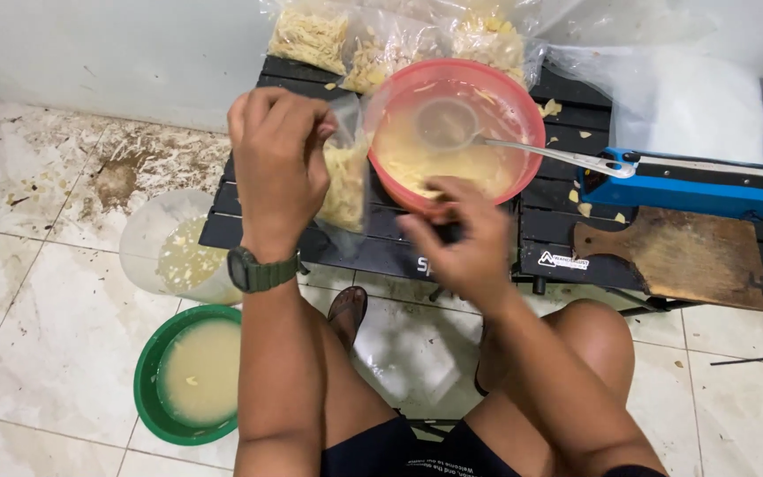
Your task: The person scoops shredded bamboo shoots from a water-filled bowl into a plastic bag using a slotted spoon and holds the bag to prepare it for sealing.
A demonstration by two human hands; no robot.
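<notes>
Glossy plastic bowl (523, 106), worn wooden board (682, 256)

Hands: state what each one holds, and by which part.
The left hand pinches a small clear plastic bag of pale shreds by its top edge. The right hand, blurred at the pink bowl, shows no clear hold.

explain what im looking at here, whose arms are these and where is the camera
The one picture comes from a camera worn on a person's head, looking down, so the two arms and bare knees are that person's own. The left hand, with a green wristwatch, holds up a small clear plastic bag partly filled with pale yellow strips. The right hand, blurred, is at the near rim of a red bowl holding pale mash and a metal ladle. These sit on a low black slatted table, along with more filled bags, a blue bar-shaped device and a wooden board. On the tiled floor stand a green basin and a clear tub.
</notes>
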